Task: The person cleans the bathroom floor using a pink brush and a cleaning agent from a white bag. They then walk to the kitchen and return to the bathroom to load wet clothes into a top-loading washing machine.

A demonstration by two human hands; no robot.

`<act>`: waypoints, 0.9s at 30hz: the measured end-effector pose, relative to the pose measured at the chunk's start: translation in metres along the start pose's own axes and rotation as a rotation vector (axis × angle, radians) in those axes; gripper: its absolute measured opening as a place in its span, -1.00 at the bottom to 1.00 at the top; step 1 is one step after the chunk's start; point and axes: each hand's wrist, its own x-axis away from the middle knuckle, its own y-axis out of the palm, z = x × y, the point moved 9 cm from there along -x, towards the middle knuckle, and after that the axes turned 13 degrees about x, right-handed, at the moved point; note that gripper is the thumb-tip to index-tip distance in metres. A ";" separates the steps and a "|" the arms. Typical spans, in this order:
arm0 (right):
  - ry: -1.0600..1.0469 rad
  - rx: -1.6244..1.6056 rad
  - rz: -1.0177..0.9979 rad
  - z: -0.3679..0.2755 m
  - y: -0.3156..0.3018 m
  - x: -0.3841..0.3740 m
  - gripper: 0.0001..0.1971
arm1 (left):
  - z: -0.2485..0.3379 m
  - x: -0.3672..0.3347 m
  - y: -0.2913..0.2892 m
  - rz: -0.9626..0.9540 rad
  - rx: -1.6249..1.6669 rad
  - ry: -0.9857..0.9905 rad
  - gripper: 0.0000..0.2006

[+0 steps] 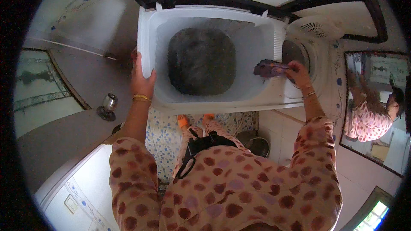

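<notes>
In front of me stands a white twin-tub washing machine [216, 108], its large wash tub [252, 87] uncovered. Dark, murky water [201, 62] fills the bottom of that tub. My left hand [143, 79] rests on the machine's left edge, fingers stretched along the side and thumb spread apart. Over on the right, my right hand [298, 75] pinches a small dark purple patterned packet [269, 68]. The packet hangs over the tub's right rim, close to the round spin tub [295, 53]. Its contents cannot be seen.
A round perforated lid [314, 28] stands raised behind the spin tub. To the left, a metal tap [110, 101] rises from a ledge. A framed mirror [376, 102] hangs on the right wall. A dark round basin [259, 146] sits on the patterned tile floor [162, 158].
</notes>
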 end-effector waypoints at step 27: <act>-0.733 1.088 -0.352 -0.142 0.333 -0.178 -0.23 | 0.014 -0.014 0.007 -0.019 -0.020 0.161 -0.29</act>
